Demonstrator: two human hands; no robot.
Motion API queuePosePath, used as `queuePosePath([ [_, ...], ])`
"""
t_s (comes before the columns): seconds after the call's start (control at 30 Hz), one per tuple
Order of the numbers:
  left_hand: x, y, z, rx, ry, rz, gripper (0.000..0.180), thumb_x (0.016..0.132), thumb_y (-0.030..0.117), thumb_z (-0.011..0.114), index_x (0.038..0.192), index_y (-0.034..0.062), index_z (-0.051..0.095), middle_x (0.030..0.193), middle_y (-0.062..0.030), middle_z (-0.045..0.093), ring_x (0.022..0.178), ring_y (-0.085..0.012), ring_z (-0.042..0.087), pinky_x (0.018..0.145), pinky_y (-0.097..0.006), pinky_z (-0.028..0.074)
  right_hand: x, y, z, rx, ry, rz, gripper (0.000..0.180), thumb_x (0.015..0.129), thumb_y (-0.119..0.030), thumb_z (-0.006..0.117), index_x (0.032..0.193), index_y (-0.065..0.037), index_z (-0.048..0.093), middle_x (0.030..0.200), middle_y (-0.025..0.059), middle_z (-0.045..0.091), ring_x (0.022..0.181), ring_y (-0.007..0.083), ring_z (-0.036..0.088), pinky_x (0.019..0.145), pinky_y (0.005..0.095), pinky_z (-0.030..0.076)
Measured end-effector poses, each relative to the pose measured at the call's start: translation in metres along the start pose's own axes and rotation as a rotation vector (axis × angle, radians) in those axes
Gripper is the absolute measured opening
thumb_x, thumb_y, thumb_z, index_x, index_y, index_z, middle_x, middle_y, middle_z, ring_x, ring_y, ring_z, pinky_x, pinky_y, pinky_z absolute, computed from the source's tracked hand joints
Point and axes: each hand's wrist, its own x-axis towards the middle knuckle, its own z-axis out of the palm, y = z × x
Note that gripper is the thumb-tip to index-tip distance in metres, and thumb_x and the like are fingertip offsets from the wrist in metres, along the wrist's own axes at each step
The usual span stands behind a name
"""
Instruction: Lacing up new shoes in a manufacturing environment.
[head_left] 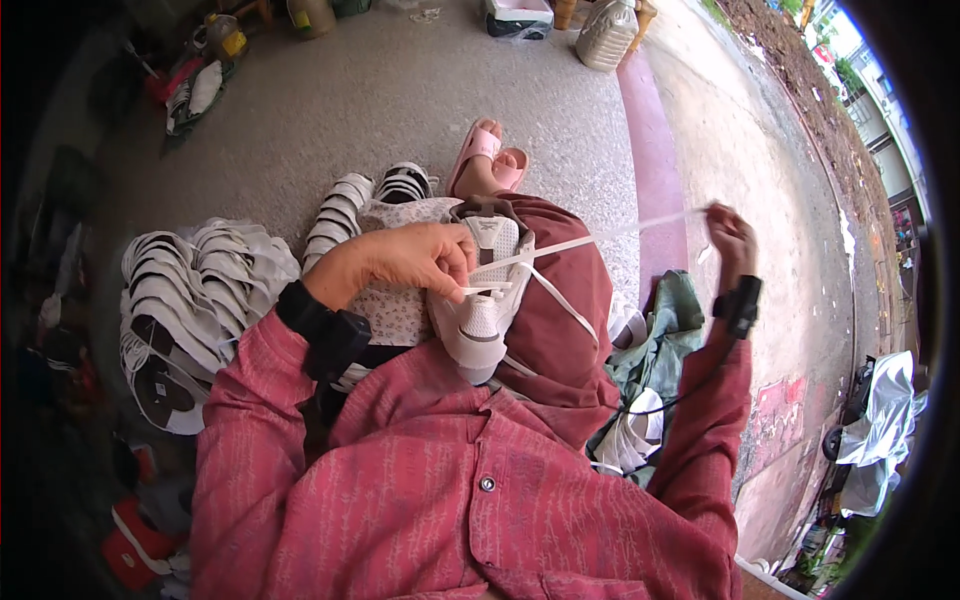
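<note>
A white and grey shoe upper (478,335) lies across my lap, its toe end toward me and its tongue (494,235) pointing away. My left hand (415,258) is closed in a pinch at the upper's left eyelet edge, close to where the lace passes through. From there a white shoelace (600,237) runs taut up to the right. Its far end sits in the closed fingers of my right hand (730,240), raised well out to the right and slightly blurred. A loose length of lace (565,305) hangs over my maroon trouser leg.
Nested stacks of white uppers (175,345) stand at my left, with more uppers (338,215) beside my knee. At my right, a green cloth (672,325) lies near further white uppers (632,440). A plastic jug (607,35) stands at the far edge of the floor.
</note>
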Motion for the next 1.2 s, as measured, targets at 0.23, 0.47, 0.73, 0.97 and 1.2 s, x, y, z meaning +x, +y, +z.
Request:
queuePosePath([
  [0.23,-0.005,0.008,0.007,0.340,0.106,0.039,0.046,0.070,0.034,0.081,0.113,0.0202,0.072,0.110,0.0005,0.056,0.090,-0.0147,0.054,0.091,-0.032,0.031,-0.032,-0.086,-0.003,0.104,0.060,-0.193,0.010,0.098,-0.003,0.046,0.088,0.002,0.045,0.069,0.0087,0.046,0.060,0.0202,0.045,0.059,0.0327,0.045],
  [0.47,-0.002,-0.002,0.044,0.798,0.543,0.334,0.044,0.071,0.027,0.077,0.114,0.0182,0.069,0.111,-0.0026,0.060,0.083,-0.0185,0.058,0.087,-0.034,0.035,-0.059,0.016,0.002,-0.379,-0.099,-0.362,0.033,0.093,-0.008,0.062,0.121,0.006,0.052,0.111,0.0109,0.062,0.101,0.0178,0.061,0.095,0.0311,0.050],
  [0.73,0.057,0.016,0.105,1.200,0.478,0.354,0.026,0.080,0.012,0.057,0.102,-0.0001,0.063,0.096,-0.0088,0.062,0.079,-0.0195,0.064,0.066,-0.032,0.049,-0.068,0.010,-0.037,-0.137,-0.059,-0.170,0.036,0.095,0.002,0.053,0.131,0.003,0.050,0.112,0.0154,0.067,0.083,0.0195,0.068,0.071,0.0287,0.059],
  [0.97,0.021,0.033,0.104,0.230,-0.266,0.462,0.020,0.090,0.011,0.056,0.107,0.0050,0.065,0.091,-0.0142,0.067,0.074,-0.0217,0.066,0.063,-0.039,0.051,-0.075,-0.030,-0.096,0.054,-0.016,-0.200,0.028,0.099,0.000,0.044,0.125,0.005,0.053,0.111,0.0191,0.066,0.090,0.0247,0.067,0.076,0.0322,0.059],
  [1.2,-0.088,-0.027,-0.003,-1.154,0.547,0.596,0.042,0.097,0.013,0.054,0.137,0.0061,0.048,0.082,-0.0012,0.065,0.050,-0.0057,0.045,0.045,-0.019,0.037,-0.070,-0.006,-0.113,0.140,0.128,-0.243,0.022,0.098,0.001,0.047,0.118,0.006,0.055,0.108,0.0173,0.066,0.093,0.0240,0.066,0.084,0.0327,0.058],
])
